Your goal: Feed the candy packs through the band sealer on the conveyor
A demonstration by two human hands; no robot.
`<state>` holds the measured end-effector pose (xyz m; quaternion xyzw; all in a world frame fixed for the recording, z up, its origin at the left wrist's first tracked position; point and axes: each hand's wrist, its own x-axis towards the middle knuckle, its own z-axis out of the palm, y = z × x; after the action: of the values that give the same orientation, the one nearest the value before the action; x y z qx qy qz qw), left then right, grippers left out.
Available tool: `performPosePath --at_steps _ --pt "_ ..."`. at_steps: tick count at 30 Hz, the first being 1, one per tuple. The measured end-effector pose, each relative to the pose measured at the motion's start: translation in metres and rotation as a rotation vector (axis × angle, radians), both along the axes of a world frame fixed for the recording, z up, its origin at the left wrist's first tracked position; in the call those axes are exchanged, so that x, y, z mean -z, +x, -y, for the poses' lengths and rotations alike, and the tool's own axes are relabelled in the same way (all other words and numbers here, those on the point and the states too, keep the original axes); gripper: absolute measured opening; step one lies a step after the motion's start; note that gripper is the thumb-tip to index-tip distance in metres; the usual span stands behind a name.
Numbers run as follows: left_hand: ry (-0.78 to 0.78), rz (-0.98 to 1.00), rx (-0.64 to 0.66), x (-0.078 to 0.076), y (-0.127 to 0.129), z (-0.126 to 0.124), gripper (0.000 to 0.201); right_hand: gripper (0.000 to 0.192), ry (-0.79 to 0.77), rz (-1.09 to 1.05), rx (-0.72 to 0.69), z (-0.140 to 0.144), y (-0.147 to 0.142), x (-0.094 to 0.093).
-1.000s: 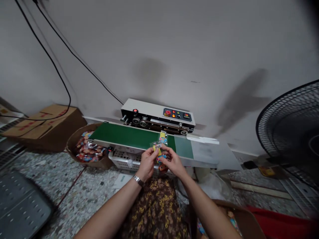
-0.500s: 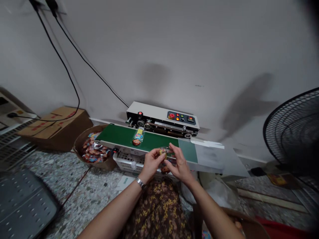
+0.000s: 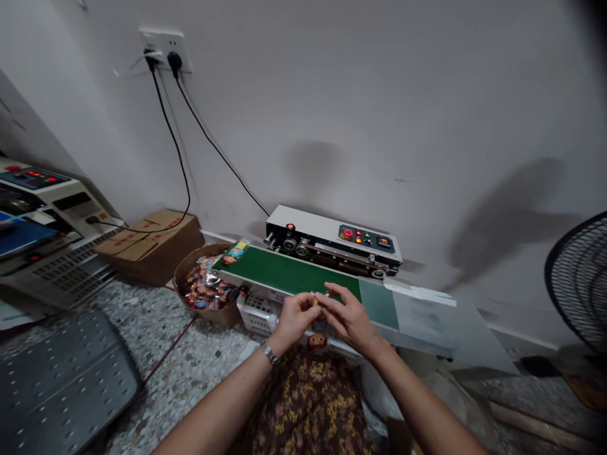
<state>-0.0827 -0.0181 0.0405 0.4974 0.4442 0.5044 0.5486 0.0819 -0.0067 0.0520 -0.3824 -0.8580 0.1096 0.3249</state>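
Note:
My left hand [image 3: 294,321], with a metal-banded watch [image 3: 269,352] on its wrist, pinches the top of a small clear packet. My right hand [image 3: 349,321] has its thumb and fingers closed at the same top edge. Below the fingers hangs the packet's cartoon figure [image 3: 317,341], its brown-haired head downward; the hands hide most of the rest. Just beyond the hands runs the green conveyor belt [image 3: 294,270] of a band sealer [image 3: 327,230] with lit buttons. A similar figure packet [image 3: 234,253] lies at the belt's left end.
An open carton [image 3: 227,316] full of figure packets stands under the belt's left end, beside a white plastic basket [image 3: 256,313]. A closed cardboard box [image 3: 152,243] and a second machine [image 3: 71,208] are to the left. On the right stands a black fan [image 3: 578,284].
The packet on the belt has travelled left to the belt's end. My right fingers have closed in toward the left ones at the held packet's top. The view has turned left.

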Motion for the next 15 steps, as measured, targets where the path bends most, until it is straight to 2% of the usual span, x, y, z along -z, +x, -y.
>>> performPosePath --at_steps 2,4,6,8,10,12,15 --pt "-0.005 0.014 -0.012 -0.002 -0.002 0.000 0.016 0.032 -0.078 -0.074 -0.029 0.001 -0.002 -0.002" --pt "-0.019 0.066 -0.037 -0.005 -0.002 -0.001 0.018 0.040 -0.200 -0.223 0.023 0.003 -0.003 0.003" --pt "-0.039 0.146 -0.092 -0.005 0.000 -0.002 0.024 0.056 -0.364 -0.440 0.101 0.008 -0.007 0.015" --pt "-0.066 0.243 -0.163 -0.003 0.004 -0.004 0.027 0.063 -0.540 -0.652 0.141 0.015 -0.013 0.030" --pt "-0.099 0.319 -0.214 0.000 0.010 -0.007 0.028 0.053 -0.666 -0.780 0.147 0.021 -0.018 0.042" --pt "-0.135 0.344 -0.231 0.005 0.014 -0.010 0.030 0.041 -0.726 -0.823 0.153 0.024 -0.017 0.048" --pt "-0.199 0.329 -0.233 0.013 0.015 -0.015 0.039 0.039 -0.755 -0.828 0.204 0.018 0.006 0.053"
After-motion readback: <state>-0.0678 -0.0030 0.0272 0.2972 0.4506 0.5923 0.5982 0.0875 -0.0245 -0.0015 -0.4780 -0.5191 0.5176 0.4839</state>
